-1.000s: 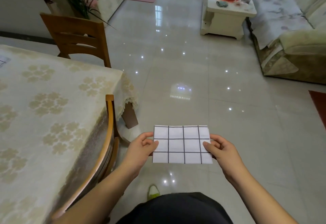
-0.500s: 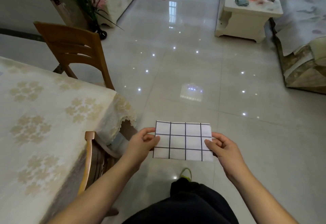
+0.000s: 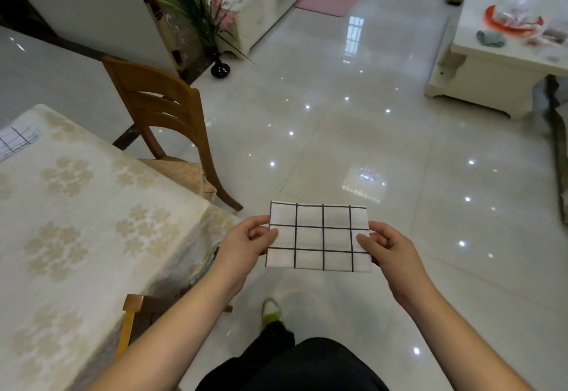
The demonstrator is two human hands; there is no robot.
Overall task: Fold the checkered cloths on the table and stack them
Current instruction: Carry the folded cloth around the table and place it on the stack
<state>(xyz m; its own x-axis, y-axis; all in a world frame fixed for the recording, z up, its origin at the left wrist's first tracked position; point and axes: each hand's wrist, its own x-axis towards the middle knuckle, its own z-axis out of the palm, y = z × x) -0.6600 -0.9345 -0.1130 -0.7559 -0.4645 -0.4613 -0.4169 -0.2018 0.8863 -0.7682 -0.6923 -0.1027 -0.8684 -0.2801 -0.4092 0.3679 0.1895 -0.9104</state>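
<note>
Task status: one checkered cloth [image 3: 318, 236] is folded to a compact rectangle and is held in the air over the floor [image 3: 368, 132], clear of the worktop [image 3: 92, 206]. The left hand [image 3: 246, 244] pinches its left edge, thumb on top; the right hand [image 3: 388, 247] pinches its right edge in the same way. The cloth lies flat and nearly level between them, its edges aligned.

Remaining work, as judged: this cloth must be set down on the worktop. A second checkered cloth [image 3: 17, 141] lies at the worktop's far left, at 10 o'clock from the hands, partly cut off by the frame; whether it is folded cannot be told. No finished stack is visible.

Clearances: the worktop corner sits at 9 o'clock, just beside the left hand, with a draped tablecloth edge. A wooden chair [image 3: 163, 113] stands at 11 o'clock against the worktop's far side. The floor from 12 to 3 o'clock is open.
</note>
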